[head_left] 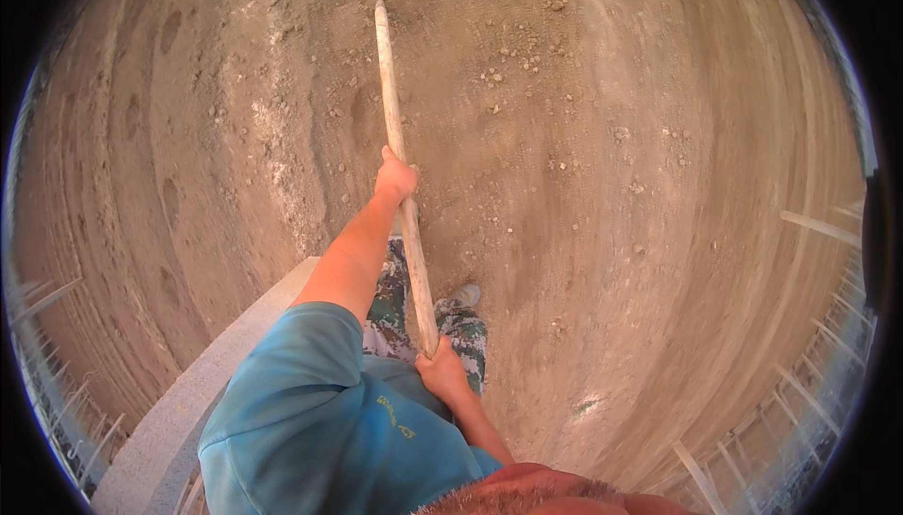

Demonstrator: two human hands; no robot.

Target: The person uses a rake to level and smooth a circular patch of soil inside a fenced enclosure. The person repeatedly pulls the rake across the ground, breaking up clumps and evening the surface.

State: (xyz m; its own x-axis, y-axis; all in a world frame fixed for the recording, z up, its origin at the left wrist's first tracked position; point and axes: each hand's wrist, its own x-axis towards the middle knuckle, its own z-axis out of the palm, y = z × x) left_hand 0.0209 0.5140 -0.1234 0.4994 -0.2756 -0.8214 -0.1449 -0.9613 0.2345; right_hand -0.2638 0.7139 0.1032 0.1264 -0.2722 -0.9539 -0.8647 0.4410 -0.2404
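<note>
A long, pale wooden pole (388,82), slightly bent, runs from my waist out over the bare dirt. My left hand (397,176) is wrapped round it near its middle, with the arm stretched forward. Close to my body, my right hand (442,372) grips the near end of the pole. The far tip, rounded and plain, points away from me over the soil; whether it touches the ground I cannot tell. No tool head shows on the pole.
Brown dirt (527,139) with small clods and tyre-like tracks spreads all round. My shoe (467,296) stands on it, just right of the pole. A pale, concrete-looking slab edge (207,364) lies at my left. Thin upright posts (809,397) line the right rim.
</note>
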